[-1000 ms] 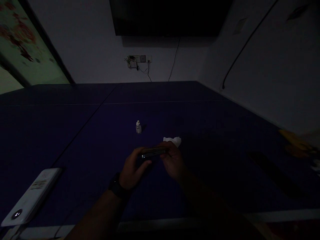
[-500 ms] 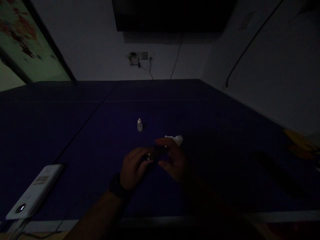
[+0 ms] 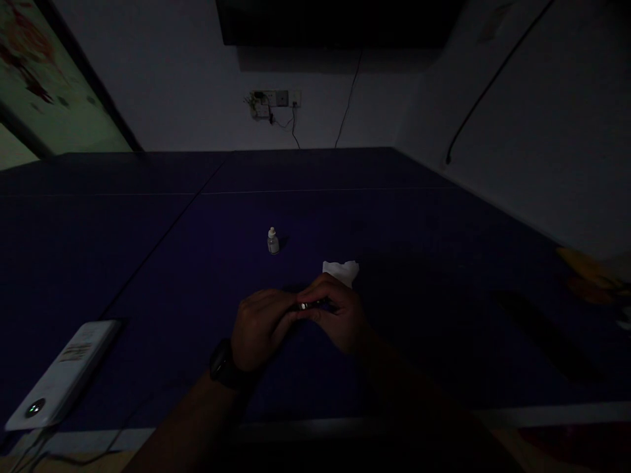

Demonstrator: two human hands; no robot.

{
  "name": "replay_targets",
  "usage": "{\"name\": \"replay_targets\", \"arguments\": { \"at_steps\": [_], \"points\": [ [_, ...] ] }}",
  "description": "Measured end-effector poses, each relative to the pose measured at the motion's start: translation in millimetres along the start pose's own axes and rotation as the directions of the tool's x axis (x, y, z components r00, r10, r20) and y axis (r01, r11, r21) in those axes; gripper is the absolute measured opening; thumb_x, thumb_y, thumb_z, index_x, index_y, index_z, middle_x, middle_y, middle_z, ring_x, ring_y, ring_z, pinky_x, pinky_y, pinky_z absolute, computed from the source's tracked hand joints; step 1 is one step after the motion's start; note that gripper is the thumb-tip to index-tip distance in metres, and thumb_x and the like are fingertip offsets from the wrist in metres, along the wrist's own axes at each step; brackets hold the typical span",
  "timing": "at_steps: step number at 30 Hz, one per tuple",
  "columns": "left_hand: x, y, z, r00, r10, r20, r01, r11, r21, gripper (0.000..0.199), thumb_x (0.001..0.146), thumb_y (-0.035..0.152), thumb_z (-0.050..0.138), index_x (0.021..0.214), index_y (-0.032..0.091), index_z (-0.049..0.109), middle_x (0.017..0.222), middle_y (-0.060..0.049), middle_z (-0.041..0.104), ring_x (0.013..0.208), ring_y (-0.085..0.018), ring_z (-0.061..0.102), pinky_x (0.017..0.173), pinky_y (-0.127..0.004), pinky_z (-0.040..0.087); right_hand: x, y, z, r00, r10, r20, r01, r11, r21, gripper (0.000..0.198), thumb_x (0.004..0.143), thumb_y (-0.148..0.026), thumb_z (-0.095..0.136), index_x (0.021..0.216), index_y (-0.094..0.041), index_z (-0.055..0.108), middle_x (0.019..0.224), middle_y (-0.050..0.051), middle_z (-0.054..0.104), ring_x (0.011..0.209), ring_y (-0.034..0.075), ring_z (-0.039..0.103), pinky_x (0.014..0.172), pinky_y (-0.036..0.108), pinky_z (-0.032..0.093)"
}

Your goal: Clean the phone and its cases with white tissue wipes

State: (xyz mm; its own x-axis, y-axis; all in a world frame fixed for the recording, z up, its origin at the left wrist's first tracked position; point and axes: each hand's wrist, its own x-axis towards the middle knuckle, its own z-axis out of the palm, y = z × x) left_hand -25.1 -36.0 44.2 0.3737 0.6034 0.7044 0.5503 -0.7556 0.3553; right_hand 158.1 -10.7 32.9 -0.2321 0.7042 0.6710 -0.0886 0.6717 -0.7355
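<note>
Over the dark blue table, my left hand (image 3: 261, 327) and my right hand (image 3: 338, 315) meet, fingertips touching. Between them is a small shiny metallic object (image 3: 303, 306), mostly covered by the fingers and too dark to name. My left fingers are closed at its left end, and the right thumb and fingers pinch it from the other side. A crumpled white tissue (image 3: 341, 270) lies just behind my right hand. Farther back stands a small dropper bottle (image 3: 273, 242) with a white cap, upright. A black watch (image 3: 225, 364) is on my left wrist.
A white power bank (image 3: 64, 374) with a lit display and cables lies at the left front of the table (image 3: 172, 276). To the right are a long dark object (image 3: 542, 335) and something yellow (image 3: 589, 269). Wall sockets (image 3: 273, 100) and a black screen (image 3: 340, 23) are behind.
My hands have come together; the right thumb and fingers have closed onto the small shiny object. More of the tissue now shows. The whole view has shifted slightly.
</note>
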Motion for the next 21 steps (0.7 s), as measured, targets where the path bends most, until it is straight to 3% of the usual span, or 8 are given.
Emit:
{"name": "replay_targets", "arguments": {
  "at_steps": [8, 12, 14, 17, 21],
  "points": [
    [1.1, -3.7, -2.0, 0.997, 0.073, -0.014, -0.072, 0.996, 0.051, 0.014, 0.100, 0.025, 0.062, 0.106, 0.016, 0.069, 0.095, -0.006, 0.079, 0.084, -0.017, 0.075, 0.077, -0.029, 0.057, 3.8, -2.5, -6.7, 0.994, -0.090, 0.064, 0.097, 0.989, -0.112, 0.014, 0.092, -0.033, 0.077, 0.106, -0.031, 0.076, 0.099, 0.003, 0.077, 0.091, 0.020, 0.071, 0.083, 0.037, 0.057],
    [5.0, -6.4, -4.7, 0.999, -0.021, 0.024, 0.020, 0.999, 0.039, 0.036, 0.095, 0.041, 0.068, 0.122, 0.017, 0.068, 0.107, -0.007, 0.080, 0.091, -0.018, 0.076, 0.080, -0.029, 0.058, 4.3, 4.8, -15.4, 0.999, -0.015, -0.043, 0.009, 0.992, -0.128, 0.008, 0.094, -0.033, 0.072, 0.100, -0.029, 0.077, 0.091, 0.003, 0.074, 0.085, 0.020, 0.069, 0.077, 0.035, 0.056],
    [4.5, -10.2, -6.3, 0.993, -0.093, 0.075, 0.091, 0.995, 0.039, 0.038, 0.097, 0.044, 0.064, 0.123, 0.018, 0.069, 0.110, -0.006, 0.080, 0.094, -0.018, 0.076, 0.081, -0.029, 0.059, 4.5, 9.8, -19.9, 0.996, 0.015, -0.085, -0.026, 0.991, -0.129, 0.008, 0.095, -0.033, 0.071, 0.100, -0.028, 0.075, 0.089, 0.002, 0.071, 0.082, 0.018, 0.068, 0.073, 0.032, 0.054],
    [0.4, -17.6, -6.8, 0.983, -0.145, 0.113, 0.139, 0.989, 0.055, 0.032, 0.103, 0.041, 0.054, 0.116, 0.019, 0.074, 0.106, -0.004, 0.081, 0.091, -0.017, 0.077, 0.079, -0.027, 0.058, 5.9, 14.8, -24.1, 0.997, 0.049, -0.063, -0.057, 0.989, -0.135, 0.009, 0.094, -0.033, 0.071, 0.100, -0.027, 0.073, 0.090, 0.002, 0.070, 0.083, 0.018, 0.068, 0.073, 0.031, 0.054],
    [-4.8, -24.6, -2.4, 0.985, -0.130, 0.110, 0.116, 0.985, 0.125, 0.037, 0.104, 0.044, 0.051, 0.117, 0.019, 0.075, 0.104, -0.005, 0.081, 0.086, -0.019, 0.078, 0.072, -0.029, 0.058, 8.3, 16.2, -23.2, 0.993, 0.111, 0.026, -0.105, 0.980, -0.168, 0.023, 0.088, -0.035, 0.079, 0.109, -0.030, 0.074, 0.097, 0.003, 0.075, 0.091, 0.021, 0.069, 0.086, 0.037, 0.053]
  ]
}}
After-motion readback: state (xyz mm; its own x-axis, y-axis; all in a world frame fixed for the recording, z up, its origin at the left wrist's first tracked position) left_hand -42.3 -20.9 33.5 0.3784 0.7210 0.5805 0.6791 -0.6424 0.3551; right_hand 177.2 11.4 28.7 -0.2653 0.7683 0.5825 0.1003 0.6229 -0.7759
